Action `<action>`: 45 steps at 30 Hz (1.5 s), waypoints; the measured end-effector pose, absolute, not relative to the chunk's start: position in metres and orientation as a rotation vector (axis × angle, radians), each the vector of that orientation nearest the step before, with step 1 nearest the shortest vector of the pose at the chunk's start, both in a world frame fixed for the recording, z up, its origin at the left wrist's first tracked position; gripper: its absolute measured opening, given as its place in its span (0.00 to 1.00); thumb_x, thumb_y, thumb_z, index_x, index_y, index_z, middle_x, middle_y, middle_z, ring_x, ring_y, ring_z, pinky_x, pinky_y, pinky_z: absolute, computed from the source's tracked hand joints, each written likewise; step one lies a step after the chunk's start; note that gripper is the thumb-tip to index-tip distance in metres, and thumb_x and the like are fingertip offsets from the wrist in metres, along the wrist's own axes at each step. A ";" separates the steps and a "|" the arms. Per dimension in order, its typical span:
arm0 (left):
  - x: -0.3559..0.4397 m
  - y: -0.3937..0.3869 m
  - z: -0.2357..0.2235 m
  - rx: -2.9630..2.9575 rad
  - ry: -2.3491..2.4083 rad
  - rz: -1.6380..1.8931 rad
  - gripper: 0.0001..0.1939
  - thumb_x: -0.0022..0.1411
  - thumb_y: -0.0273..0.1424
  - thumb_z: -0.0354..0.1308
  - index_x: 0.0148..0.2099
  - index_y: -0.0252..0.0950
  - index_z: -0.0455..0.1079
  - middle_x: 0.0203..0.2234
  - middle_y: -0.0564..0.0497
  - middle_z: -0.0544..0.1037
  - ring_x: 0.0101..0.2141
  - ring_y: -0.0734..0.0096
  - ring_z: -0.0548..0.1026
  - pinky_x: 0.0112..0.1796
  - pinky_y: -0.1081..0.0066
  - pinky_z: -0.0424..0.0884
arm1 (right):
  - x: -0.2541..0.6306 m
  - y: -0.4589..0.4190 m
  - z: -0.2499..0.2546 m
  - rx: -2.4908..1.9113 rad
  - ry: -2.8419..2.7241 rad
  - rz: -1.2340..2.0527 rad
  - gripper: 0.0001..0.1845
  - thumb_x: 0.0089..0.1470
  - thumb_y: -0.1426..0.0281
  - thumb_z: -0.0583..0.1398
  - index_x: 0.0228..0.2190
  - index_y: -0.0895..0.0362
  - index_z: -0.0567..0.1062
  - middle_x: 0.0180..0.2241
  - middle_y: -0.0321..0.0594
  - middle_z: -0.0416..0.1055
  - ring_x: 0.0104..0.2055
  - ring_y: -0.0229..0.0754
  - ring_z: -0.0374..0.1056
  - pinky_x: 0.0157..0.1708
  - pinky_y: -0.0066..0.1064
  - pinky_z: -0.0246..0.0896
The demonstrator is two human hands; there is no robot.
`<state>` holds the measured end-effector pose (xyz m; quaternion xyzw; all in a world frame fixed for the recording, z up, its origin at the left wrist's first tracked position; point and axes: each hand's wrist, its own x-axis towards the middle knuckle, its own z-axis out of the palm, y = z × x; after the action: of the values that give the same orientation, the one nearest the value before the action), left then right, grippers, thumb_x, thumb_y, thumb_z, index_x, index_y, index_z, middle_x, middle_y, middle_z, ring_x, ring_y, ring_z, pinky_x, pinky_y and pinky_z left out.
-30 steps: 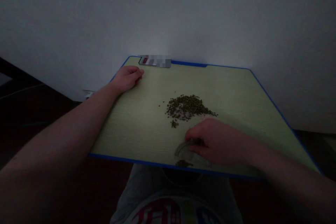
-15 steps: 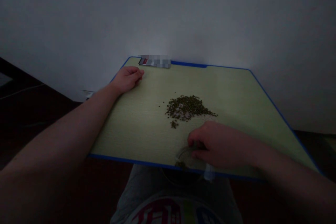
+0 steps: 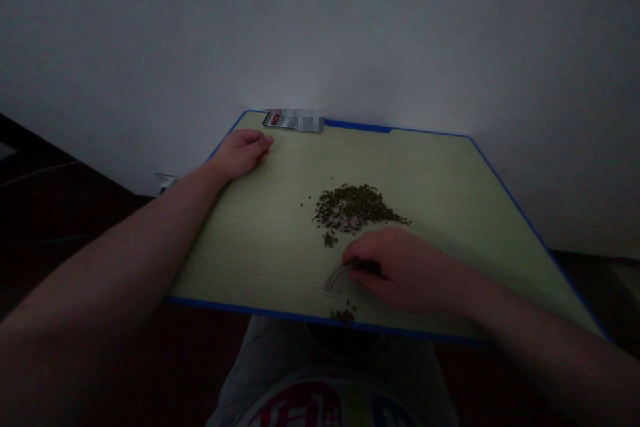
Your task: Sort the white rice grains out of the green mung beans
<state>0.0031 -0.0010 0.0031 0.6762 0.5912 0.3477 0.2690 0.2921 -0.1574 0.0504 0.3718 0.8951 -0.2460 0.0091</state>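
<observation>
My right hand [image 3: 397, 267] grips a clear protractor [image 3: 336, 278], its curved edge showing past the fingertips, low over the near part of the table. A few green beans [image 3: 343, 314] lie at the table's near edge, just below the protractor. Beyond the hand spreads a pile of green beans [image 3: 357, 203], mixed with pale grains [image 3: 347, 220] toward its near side. Along the table's left side rests my left hand [image 3: 245, 152], fingers curled in, with nothing visible in them. Below the near edge, between the legs, sits a dark bowl [image 3: 345, 340], partly hidden by the table.
The pale green folding table [image 3: 430, 167] has a blue rim and stands against a white wall [image 3: 320, 33]. A phone [image 3: 293, 121] lies at its far left edge, partly blurred out. A wall socket [image 3: 166, 181] shows left of the table.
My right hand has moved slightly left and away from the near edge with the protractor. A few beans now show apart near that edge. My left hand stays in place.
</observation>
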 end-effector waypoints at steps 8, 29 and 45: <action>0.004 -0.002 0.004 1.807 1.605 0.924 0.15 0.54 0.40 0.52 0.22 0.36 0.62 0.12 0.55 0.62 0.16 0.77 0.57 0.19 0.74 0.54 | 0.290 -0.163 0.050 1.125 2.750 -0.921 0.09 0.50 0.74 0.56 0.30 0.56 0.76 0.26 0.36 0.74 0.27 0.35 0.65 0.26 0.25 0.51; 0.004 -0.002 0.003 1.807 1.589 0.921 0.16 0.54 0.40 0.52 0.21 0.36 0.61 0.12 0.56 0.60 0.16 0.77 0.57 0.20 0.74 0.53 | 0.299 -0.157 0.056 1.182 2.606 -0.993 0.08 0.46 0.74 0.58 0.29 0.55 0.76 0.24 0.34 0.72 0.24 0.34 0.62 0.23 0.25 0.48; 0.004 -0.002 0.003 1.812 1.608 0.912 0.15 0.54 0.40 0.52 0.21 0.36 0.62 0.13 0.55 0.62 0.16 0.78 0.57 0.20 0.73 0.53 | 0.287 -0.164 0.048 1.147 2.673 -1.075 0.10 0.50 0.74 0.56 0.32 0.56 0.77 0.28 0.36 0.75 0.28 0.35 0.66 0.27 0.25 0.53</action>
<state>0.0036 -0.0016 0.0032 0.6735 0.5974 0.3389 0.2730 0.2873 -0.1642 0.0478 0.3697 0.8618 -0.3466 0.0201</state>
